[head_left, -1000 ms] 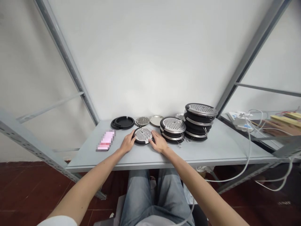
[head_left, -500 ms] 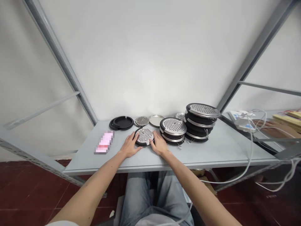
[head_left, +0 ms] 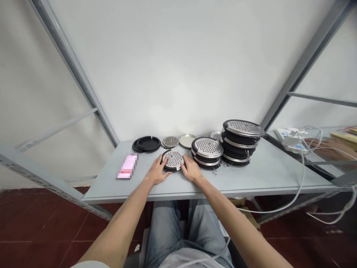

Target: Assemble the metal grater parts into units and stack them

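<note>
On the grey table in front of me lies a round perforated metal plate (head_left: 174,160) with a black rim around part of its edge. My left hand (head_left: 157,171) holds its left side, thumb at the near edge and fingers along the rim. My right hand (head_left: 192,169) grips the right side, with fingertips on the rim. Just right of it stands a short stack of similar black-rimmed plates (head_left: 208,147), with small wire clips hanging from its side. A taller stack (head_left: 242,128) rises behind that one.
Black plastic rings (head_left: 149,144) lie at the back left, beside loose perforated discs (head_left: 170,141) and a plain metal disc (head_left: 187,141). A blurred pink object (head_left: 127,166) is on the left. White cables (head_left: 302,175) hang at the right, where another person's hand (head_left: 315,145) shows.
The black-rimmed plate seems turned a little between my hands, its rim lying differently. Both hands remain at its sides. The whole view has shifted slightly.
</note>
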Tool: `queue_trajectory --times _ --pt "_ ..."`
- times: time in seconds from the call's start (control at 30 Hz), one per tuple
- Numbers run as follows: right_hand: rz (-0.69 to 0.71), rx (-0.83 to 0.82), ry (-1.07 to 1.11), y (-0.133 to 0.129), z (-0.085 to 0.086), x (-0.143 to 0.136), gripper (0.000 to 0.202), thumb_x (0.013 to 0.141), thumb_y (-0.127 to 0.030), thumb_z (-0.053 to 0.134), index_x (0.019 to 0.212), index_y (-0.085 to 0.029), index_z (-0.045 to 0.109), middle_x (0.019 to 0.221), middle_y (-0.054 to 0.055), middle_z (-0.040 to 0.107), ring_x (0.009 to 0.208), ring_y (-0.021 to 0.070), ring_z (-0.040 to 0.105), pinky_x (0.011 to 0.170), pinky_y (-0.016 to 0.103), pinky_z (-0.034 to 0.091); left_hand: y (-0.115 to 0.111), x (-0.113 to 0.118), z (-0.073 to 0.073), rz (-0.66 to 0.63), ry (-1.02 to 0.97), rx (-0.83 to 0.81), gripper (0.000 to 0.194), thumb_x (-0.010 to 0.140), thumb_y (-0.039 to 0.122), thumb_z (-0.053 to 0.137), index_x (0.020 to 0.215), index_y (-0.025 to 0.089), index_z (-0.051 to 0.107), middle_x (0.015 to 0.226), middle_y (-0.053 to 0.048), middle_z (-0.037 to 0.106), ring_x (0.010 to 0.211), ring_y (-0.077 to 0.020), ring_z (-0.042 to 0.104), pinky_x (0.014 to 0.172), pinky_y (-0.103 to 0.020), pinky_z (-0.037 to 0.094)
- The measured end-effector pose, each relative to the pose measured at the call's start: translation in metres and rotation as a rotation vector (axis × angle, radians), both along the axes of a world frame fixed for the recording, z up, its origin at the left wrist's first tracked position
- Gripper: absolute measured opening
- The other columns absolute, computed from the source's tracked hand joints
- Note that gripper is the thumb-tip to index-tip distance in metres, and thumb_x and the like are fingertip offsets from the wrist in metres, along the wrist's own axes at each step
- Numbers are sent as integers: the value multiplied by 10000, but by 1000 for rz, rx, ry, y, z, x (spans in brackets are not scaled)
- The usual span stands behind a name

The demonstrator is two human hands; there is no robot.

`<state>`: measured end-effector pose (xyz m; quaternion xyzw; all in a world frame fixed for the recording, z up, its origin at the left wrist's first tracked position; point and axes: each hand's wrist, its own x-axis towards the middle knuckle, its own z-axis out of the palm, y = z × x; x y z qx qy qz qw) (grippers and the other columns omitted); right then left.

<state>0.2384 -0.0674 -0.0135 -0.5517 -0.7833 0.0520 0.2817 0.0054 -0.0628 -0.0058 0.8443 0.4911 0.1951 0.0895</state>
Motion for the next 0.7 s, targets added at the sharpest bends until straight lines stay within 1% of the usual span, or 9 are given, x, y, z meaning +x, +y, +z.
queue_trajectory --times 0.13,0.27,0.4,0.57,0.7 --pt "15 1 -6 0 0 0 583 950 -354 327 1399 2 433 1444 231 471 1368 281 434 1143 414 347 -1 1 0 -4 4 -1 800 849 481 625 1516 206 278 1609 -176 160 1470 -374 200 1179 -533 237" --pt "0 -36 -18 -1 1 -3 602 959 -365 333 1416 21 401 1465 244 436 1395 282 392 1153 407 324 0 2 -3 -9 -12 24 776 847 476 626 1497 194 309 1607 -189 149 1460 -395 210 1162 -556 255" --pt "-24 -100 -12 -1 2 -6 660 961 -412 372 1467 9 322 1513 243 362 1410 294 363 1148 403 321 1 3 -5 20 6 3 794 850 511 605 1500 190 282 1614 -187 113 1449 -399 233 1150 -551 273" --pt "-14 -85 -28 -1 4 -7 690 961 -464 390 1493 -36 291 1585 212 218 1451 311 273 1170 410 272 2 4 -2 32 26 -37 825 849 573 581 1508 187 267 1613 -187 124 1438 -403 263 1149 -532 283" --pt "2 -117 -36 -1 4 -5 693 955 -480 407 1491 -53 306 1568 213 268 1438 319 303 1163 424 283 -1 4 0 45 12 -23 826 845 587 579 1501 178 290 1608 -188 152 1426 -401 297 1141 -513 312"
